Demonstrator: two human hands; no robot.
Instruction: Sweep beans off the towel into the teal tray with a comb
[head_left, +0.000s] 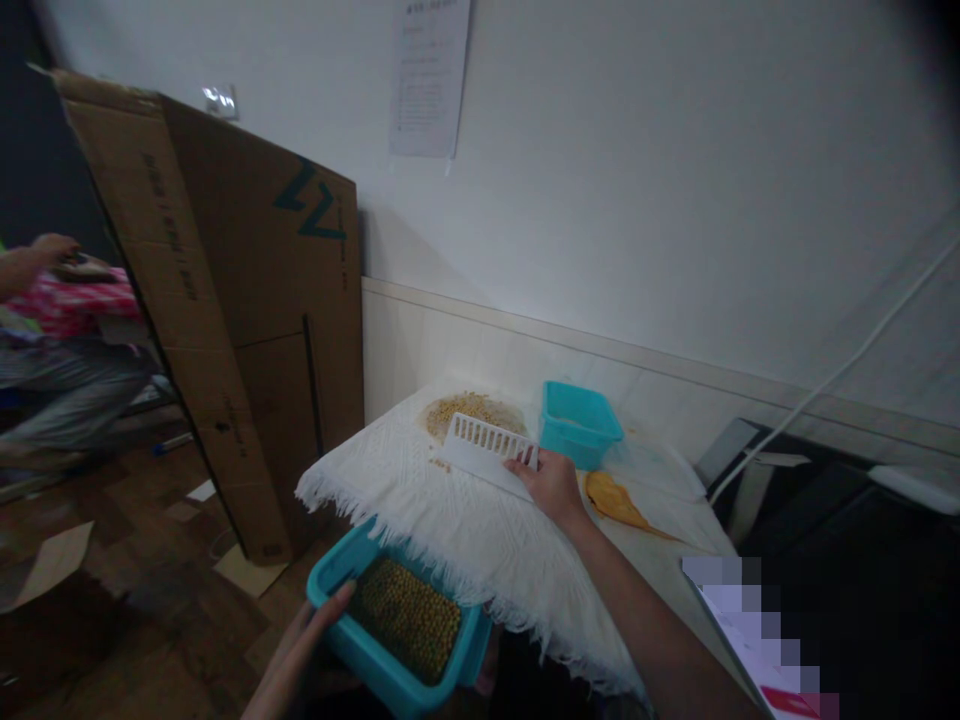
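My right hand [553, 484] grips the near edge of a white slotted plastic tray [486, 450] lying on a white fringed cloth [465, 525]. Beyond the tray lies a heap of pale beans [471, 410]. My left hand [315, 630] holds the side of a teal basket [360, 655] below the table's near edge. This basket is filled with greenish beans [409, 618]. A second teal basket [579, 423] stands on the table, just past my right hand.
A large cardboard sheet [225, 300] leans against the white wall on the left. Another person [52, 340] is at the far left. A yellow-brown scrap [615, 500] lies on the table's right part. A white cable [832, 380] runs across dark equipment at right.
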